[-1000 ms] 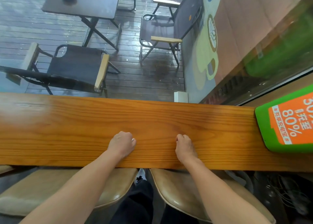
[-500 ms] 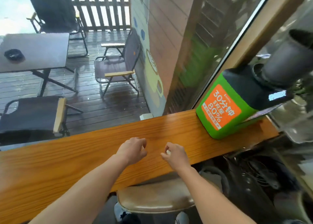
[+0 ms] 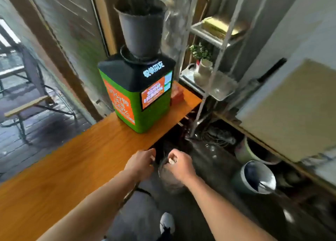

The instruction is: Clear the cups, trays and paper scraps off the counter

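The long orange wooden counter [image 3: 76,164] runs from the lower left to the middle right. Just past its near edge, my left hand [image 3: 141,163] hangs with curled fingers; whether it holds anything is hidden. My right hand [image 3: 179,165] is beside it, off the counter, pinching a small pale paper scrap [image 3: 171,160]. Both hands hover over a dark bin with a clear liner [image 3: 169,179] on the floor below. No cups or trays show on the counter.
A green and orange charging kiosk [image 3: 138,98] stands at the counter's far end with a black plant pot [image 3: 141,27] on top. A metal shelf rack [image 3: 211,73] holds a small vase. A grey bucket [image 3: 256,177] sits on the floor at right. My white shoe [image 3: 167,222] is below.
The view has swung right, away from the window and patio chairs. Both hands left the counter top and moved past its edge, over the bin on the floor.
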Motion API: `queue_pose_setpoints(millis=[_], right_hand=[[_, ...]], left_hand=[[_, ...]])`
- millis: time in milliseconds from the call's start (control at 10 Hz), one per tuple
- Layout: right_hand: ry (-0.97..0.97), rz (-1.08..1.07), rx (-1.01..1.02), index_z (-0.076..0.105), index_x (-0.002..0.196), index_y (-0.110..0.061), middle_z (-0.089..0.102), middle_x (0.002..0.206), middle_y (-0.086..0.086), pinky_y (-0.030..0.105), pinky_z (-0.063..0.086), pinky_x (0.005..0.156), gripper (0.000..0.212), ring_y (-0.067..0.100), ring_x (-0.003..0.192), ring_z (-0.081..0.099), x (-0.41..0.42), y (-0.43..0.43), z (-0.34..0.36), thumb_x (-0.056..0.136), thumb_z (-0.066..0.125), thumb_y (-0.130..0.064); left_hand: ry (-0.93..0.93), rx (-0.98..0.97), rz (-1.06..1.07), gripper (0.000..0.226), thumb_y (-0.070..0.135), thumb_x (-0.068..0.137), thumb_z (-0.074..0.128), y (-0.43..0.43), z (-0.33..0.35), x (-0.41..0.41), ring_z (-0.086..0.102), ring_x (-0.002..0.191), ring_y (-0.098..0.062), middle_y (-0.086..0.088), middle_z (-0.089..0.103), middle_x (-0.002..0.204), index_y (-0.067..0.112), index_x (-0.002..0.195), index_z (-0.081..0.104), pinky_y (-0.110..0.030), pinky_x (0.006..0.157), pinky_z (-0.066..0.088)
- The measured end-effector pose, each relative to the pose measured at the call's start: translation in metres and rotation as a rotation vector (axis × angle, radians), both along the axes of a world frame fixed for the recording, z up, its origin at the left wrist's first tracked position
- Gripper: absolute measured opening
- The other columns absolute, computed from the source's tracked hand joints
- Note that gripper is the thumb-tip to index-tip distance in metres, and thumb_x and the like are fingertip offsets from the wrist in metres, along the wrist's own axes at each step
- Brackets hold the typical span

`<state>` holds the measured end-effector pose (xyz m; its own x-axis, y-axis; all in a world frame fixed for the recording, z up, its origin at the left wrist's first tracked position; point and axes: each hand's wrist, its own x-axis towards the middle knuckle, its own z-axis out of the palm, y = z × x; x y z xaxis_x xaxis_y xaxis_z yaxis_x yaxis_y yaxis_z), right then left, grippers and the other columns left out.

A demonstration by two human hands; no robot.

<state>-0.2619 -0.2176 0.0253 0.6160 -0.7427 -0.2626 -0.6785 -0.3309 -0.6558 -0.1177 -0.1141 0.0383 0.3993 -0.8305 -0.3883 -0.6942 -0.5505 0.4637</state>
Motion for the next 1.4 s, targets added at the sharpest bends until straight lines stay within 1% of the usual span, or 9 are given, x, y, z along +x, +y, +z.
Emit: queue_pose_setpoints(millis=[200,300,400,700,800,900,1100,1200,1400], right_hand=[[0.019,-0.078,-0.025,0.068,0.085,-0.01,0.068,0.084,0.011,0.033,0.045,0.073,0.014,0.03,0.081,0.064,-0.051,-0.041,-0.037,0.072,0.069,-0.007],[0.02,-0.099,0.019,0.068,0.092,-0.008,0.067,0.092,0.011,0.034,0.049,0.081,0.021,0.028,0.087,0.063,-0.054,-0.052,-0.066,0.072,0.074,-0.005],[0.027,-0.139,0.067,0.067,0.094,-0.01,0.067,0.096,0.01,0.035,0.051,0.083,0.023,0.026,0.089,0.061,-0.05,-0.06,-0.105,0.073,0.077,-0.012],[0.122,-0.178,0.164,0.062,0.102,-0.014,0.06,0.109,0.01,0.041,0.051,0.086,0.03,0.025,0.094,0.057,-0.032,-0.089,-0.282,0.077,0.077,-0.021],[0.156,-0.17,0.168,0.059,0.113,-0.016,0.057,0.119,0.009,0.036,0.048,0.094,0.041,0.023,0.105,0.055,-0.027,-0.097,-0.354,0.079,0.076,-0.03],[0.21,-0.178,0.18,0.058,0.115,-0.019,0.059,0.119,0.008,0.034,0.047,0.095,0.037,0.024,0.107,0.057,-0.023,-0.107,-0.422,0.083,0.072,-0.032],[0.204,-0.3,0.225,0.051,0.104,-0.024,0.055,0.114,0.008,0.023,0.043,0.08,0.039,0.022,0.1,0.053,-0.029,-0.115,-0.511,0.075,0.078,-0.024],[0.165,-0.347,0.288,0.053,0.116,-0.022,0.054,0.116,0.005,0.026,0.046,0.082,0.054,0.021,0.101,0.052,-0.029,-0.115,-0.527,0.071,0.083,-0.021],[0.062,-0.421,0.376,0.05,0.128,-0.019,0.05,0.128,0.006,0.039,0.051,0.093,0.058,0.026,0.111,0.053,-0.043,-0.116,-0.51,0.076,0.072,-0.005]], left_hand=[[0.057,0.015,-0.037,0.03,0.016,0.075,0.054,-0.058,-0.038,-0.043,0.065,0.1,-0.04,-0.01,0.066,0.106,0.025,0.103,0.057,-0.044,0.077,0.054],[0.039,0.08,-0.034,0.037,0.019,0.075,0.061,-0.078,-0.072,-0.051,0.064,0.098,-0.036,-0.004,0.065,0.109,0.034,0.107,0.051,-0.037,0.069,0.05],[0.056,0.141,-0.038,0.048,0.023,0.075,0.069,-0.099,-0.116,-0.056,0.063,0.097,-0.03,-0.001,0.063,0.112,0.039,0.114,0.046,-0.037,0.073,0.055],[0.095,0.253,0.015,0.046,0.038,0.087,0.064,-0.156,-0.279,-0.058,0.061,0.108,-0.033,-0.009,0.06,0.124,0.036,0.13,0.048,-0.047,0.089,0.055],[0.097,0.274,0.012,0.052,0.041,0.092,0.062,-0.169,-0.35,-0.056,0.06,0.11,-0.029,-0.006,0.057,0.131,0.033,0.141,0.043,-0.041,0.087,0.056],[0.029,0.236,0.028,0.037,0.048,0.102,0.044,-0.175,-0.419,-0.057,0.056,0.089,-0.014,0.004,0.06,0.125,0.033,0.136,0.048,-0.018,0.061,0.042],[0.075,0.32,-0.085,0.056,0.008,0.078,0.07,-0.186,-0.498,-0.046,0.06,0.106,-0.033,-0.013,0.06,0.12,0.016,0.13,0.049,-0.04,0.085,0.051],[0.088,0.328,-0.121,0.066,0.004,0.076,0.07,-0.184,-0.512,-0.04,0.057,0.112,-0.033,-0.015,0.056,0.128,0.016,0.137,0.047,-0.04,0.091,0.049],[0.024,0.295,-0.079,0.059,0.005,0.08,0.071,-0.178,-0.495,-0.024,0.054,0.107,-0.028,-0.011,0.05,0.131,0.026,0.131,0.048,-0.032,0.076,0.045]])
